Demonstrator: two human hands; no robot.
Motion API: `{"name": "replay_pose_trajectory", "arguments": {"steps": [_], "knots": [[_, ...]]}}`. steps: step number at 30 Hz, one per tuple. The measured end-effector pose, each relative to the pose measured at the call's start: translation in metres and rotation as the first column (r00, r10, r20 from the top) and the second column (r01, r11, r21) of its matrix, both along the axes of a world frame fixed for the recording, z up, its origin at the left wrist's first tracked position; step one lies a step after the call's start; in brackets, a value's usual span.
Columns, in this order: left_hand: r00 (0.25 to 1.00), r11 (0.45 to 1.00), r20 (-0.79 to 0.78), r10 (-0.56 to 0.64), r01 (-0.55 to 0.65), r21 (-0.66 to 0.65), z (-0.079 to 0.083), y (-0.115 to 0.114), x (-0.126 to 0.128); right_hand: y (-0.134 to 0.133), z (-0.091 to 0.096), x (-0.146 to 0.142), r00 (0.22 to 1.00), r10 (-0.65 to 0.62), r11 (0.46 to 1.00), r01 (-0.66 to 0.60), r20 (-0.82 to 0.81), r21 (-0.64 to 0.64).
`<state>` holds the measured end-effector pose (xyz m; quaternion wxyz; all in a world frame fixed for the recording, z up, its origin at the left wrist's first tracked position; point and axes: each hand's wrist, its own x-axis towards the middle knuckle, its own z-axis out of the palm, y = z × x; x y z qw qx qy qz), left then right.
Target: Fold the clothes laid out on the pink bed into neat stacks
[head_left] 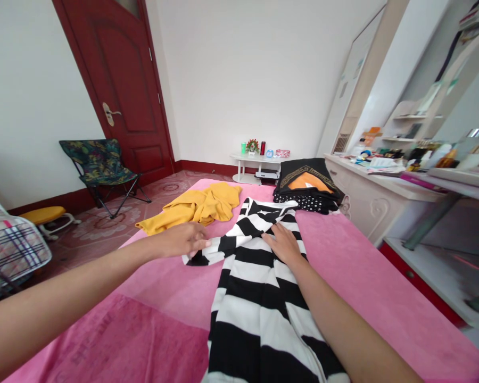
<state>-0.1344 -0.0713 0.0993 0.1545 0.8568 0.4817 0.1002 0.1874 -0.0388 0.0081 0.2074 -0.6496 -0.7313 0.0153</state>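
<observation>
A long-sleeved garment (pixel 249 287) with wide black and white stripes lies lengthwise on the pink bed cover (pixel 355 276), its collar end away from me and its lower end cut off by the frame. One sleeve is laid across the chest and sticks out to the left. My left hand (pixel 186 240) is closed on the end of that sleeve. On the upper right of the garment rests my right hand (pixel 281 243), thumb apart from the fingers, pressed on the cloth by the sleeve's fold.
A crumpled yellow garment (pixel 201 206) lies at the far left of the bed. Folded black clothes (pixel 307 186) are stacked at the far right. A cluttered dresser (pixel 367 175) borders the right side. Beyond the bed stand a small white table (pixel 259 159) and a folding chair (pixel 104 165).
</observation>
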Motion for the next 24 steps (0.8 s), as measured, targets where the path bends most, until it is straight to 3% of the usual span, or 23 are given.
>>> {"name": "replay_pose_trajectory", "arguments": {"steps": [3, 9, 14, 18, 24], "knots": [[0.999, 0.999, -0.037, 0.035, -0.035, -0.006, -0.011, 0.019, -0.002, 0.001, 0.0, 0.0, 1.0, 0.011, 1.0, -0.01, -0.011, 0.012], [0.938, 0.986, -0.314, 0.15, -0.118, 0.119, -0.038, 0.04, -0.008, 0.001, -0.003, 0.002, 0.999, 0.02, 0.999, -0.019, -0.039, 0.035], [0.933, 0.987, -0.321, 0.162, -0.15, 0.062, -0.021, 0.032, -0.012, 0.016, 0.006, 0.008, 0.992, -0.031, 1.0, 0.03, -0.12, -0.01], [0.96, 0.99, -0.254, 0.116, -0.133, -0.053, -0.003, 0.026, -0.025, 0.047, 0.022, 0.016, 0.941, -0.108, 0.994, 0.109, -0.321, -0.014], [0.959, 0.983, -0.247, 0.142, -0.166, -0.08, -0.011, 0.012, -0.046, 0.082, 0.037, 0.016, 0.828, -0.085, 0.996, 0.083, -0.554, -0.029]]}}
